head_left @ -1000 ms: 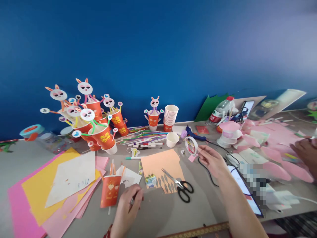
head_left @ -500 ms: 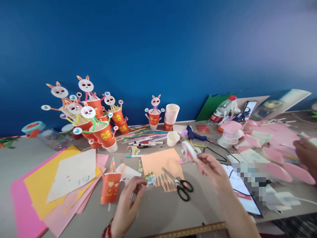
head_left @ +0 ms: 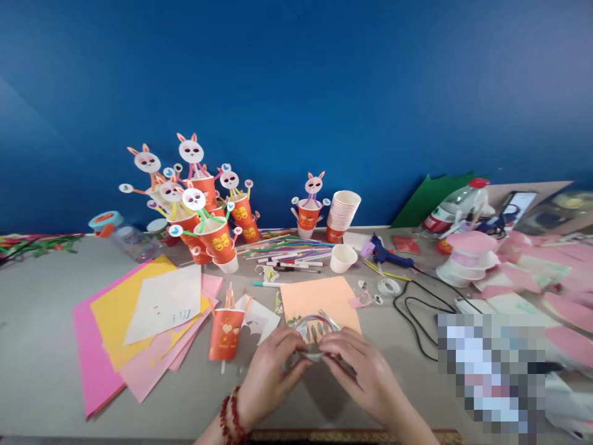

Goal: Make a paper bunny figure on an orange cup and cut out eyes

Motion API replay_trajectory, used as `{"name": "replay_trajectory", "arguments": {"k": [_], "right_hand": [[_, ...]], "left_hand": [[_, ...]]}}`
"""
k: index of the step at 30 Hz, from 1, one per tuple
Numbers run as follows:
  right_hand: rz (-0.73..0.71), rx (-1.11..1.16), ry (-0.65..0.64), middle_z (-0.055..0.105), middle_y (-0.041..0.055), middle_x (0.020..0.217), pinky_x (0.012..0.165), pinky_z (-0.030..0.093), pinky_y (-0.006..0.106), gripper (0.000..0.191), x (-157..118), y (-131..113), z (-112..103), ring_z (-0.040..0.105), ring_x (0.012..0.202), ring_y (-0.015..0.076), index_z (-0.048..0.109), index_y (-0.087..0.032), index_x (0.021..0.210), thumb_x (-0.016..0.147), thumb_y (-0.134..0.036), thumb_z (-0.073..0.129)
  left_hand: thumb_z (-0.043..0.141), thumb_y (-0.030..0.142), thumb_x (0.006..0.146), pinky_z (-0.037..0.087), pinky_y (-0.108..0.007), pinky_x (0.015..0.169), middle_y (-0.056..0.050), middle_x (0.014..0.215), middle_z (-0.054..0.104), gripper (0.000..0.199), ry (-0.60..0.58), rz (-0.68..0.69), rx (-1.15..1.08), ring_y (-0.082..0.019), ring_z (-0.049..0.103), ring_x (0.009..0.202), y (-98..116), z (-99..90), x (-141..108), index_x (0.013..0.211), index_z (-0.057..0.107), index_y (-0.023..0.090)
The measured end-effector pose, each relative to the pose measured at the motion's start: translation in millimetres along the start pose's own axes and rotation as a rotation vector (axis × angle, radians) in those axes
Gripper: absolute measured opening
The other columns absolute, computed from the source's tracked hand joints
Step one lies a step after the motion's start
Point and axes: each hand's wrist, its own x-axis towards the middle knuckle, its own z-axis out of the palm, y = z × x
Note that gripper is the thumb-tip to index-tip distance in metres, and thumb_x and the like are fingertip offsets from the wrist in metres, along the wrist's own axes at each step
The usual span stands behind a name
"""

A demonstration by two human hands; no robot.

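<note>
Both my hands are closed on a roll of clear tape (head_left: 311, 355), held upright in front of me so that the light orange sheet of paper (head_left: 319, 293) shows through its ring. The fingers of my left hand (head_left: 280, 358) pinch its left side. My right hand (head_left: 359, 364) grips its right side, with the thumb near the lower rim. A row of leaf-shaped cutouts marks the sheet's near edge behind the roll. To the left of my left hand lies a red paper cup (head_left: 227, 337) with straw-like strips poking out. My hands and the roll hide the scissors.
Paper-cup rabbit figures (head_left: 215, 238) crowd the back left. Coloured sheets (head_left: 109, 346) lie at the left. A cup stack (head_left: 343, 213), a blue glue gun (head_left: 391, 253) with a black cord, another tape roll (head_left: 388, 286) and pink paper pieces (head_left: 574, 312) are farther right.
My right hand has brought the tape roll down and left to the middle, and my left hand has moved in and taken hold of it too. The view has turned slightly left.
</note>
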Motion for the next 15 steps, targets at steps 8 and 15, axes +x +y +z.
{"name": "replay_trajectory", "arguments": {"k": [8, 15], "right_hand": [[0.214, 0.141, 0.014, 0.059, 0.0165, 0.134, 0.088, 0.057, 0.038, 0.061, -12.8, 8.6, 8.7, 0.061, 0.117, 0.0326, 0.055, -0.024, 0.132, 0.079, -0.047, 0.074], [0.322, 0.531, -0.073, 0.058, 0.0161, 0.137, 0.098, 0.053, 0.043, 0.07, -13.0, 7.7, 25.3, 0.063, 0.117, 0.0324, 0.052, -0.025, 0.138, 0.078, -0.05, 0.075]], "left_hand": [[0.059, 0.023, 0.09, 0.048, -0.031, 0.085, -0.007, 0.095, 0.066, 0.005, -0.055, -0.056, -0.277, -0.021, 0.061, 0.094, 2.6, -3.0, -19.5, 0.093, 0.061, 0.02], [0.07, 0.038, 0.084, 0.048, -0.029, 0.08, -0.006, 0.089, 0.067, 0.02, -0.014, -0.027, -0.26, -0.02, 0.062, 0.088, -3.4, -4.7, -22.0, 0.086, 0.06, 0.021]]}}
